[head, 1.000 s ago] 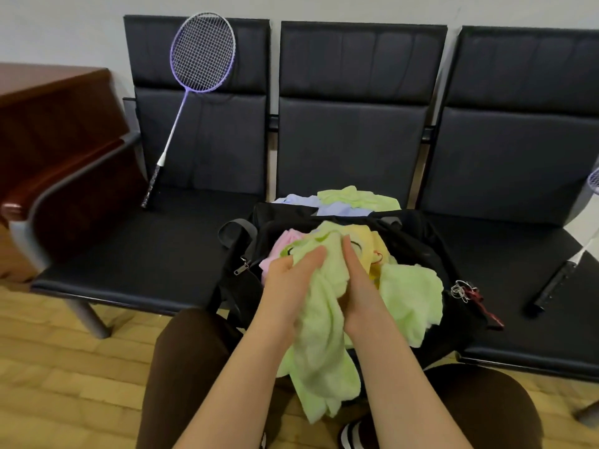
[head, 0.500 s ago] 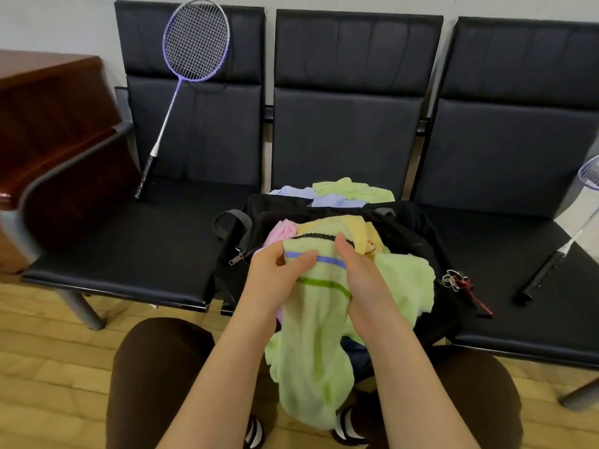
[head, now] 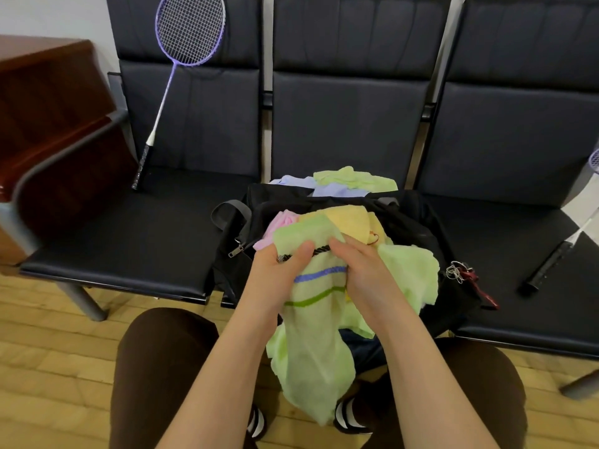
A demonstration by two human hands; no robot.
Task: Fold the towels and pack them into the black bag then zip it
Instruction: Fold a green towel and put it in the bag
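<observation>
A light green towel (head: 311, 322) with a blue stripe and a green stripe across it hangs in front of the black bag (head: 418, 228), its upper end bunched between both hands and its lower end drooping between the person's knees toward the floor. The left hand (head: 278, 273) has its grip curled round the towel's left edge, thumb laid over the cloth; the right hand (head: 363, 267) clasps the right edge, fingers pressed into the fabric. The two hands sit close together, just above the stripes.

The bag stands open on the middle seat of the surface — a row of dark padded seats (head: 129, 241). Inside its mouth lie a yellow towel (head: 350, 222) and a pink towel (head: 280, 225), and another pale green towel (head: 411, 273) spills over the bag's near right rim. A zipper pull (head: 236, 251) dangles at the bag's left side. Behind the bag, on the same seat, rest a lavender towel (head: 330, 189) and a green towel (head: 353, 178) on top of it.

A purple badminton racket (head: 184, 37) leans against the left seat's backrest — a second racket's black handle (head: 547, 265) lies on the right seat. A bunch of keys (head: 460, 270) with a red tag lies just beside the bag's right side.
</observation>
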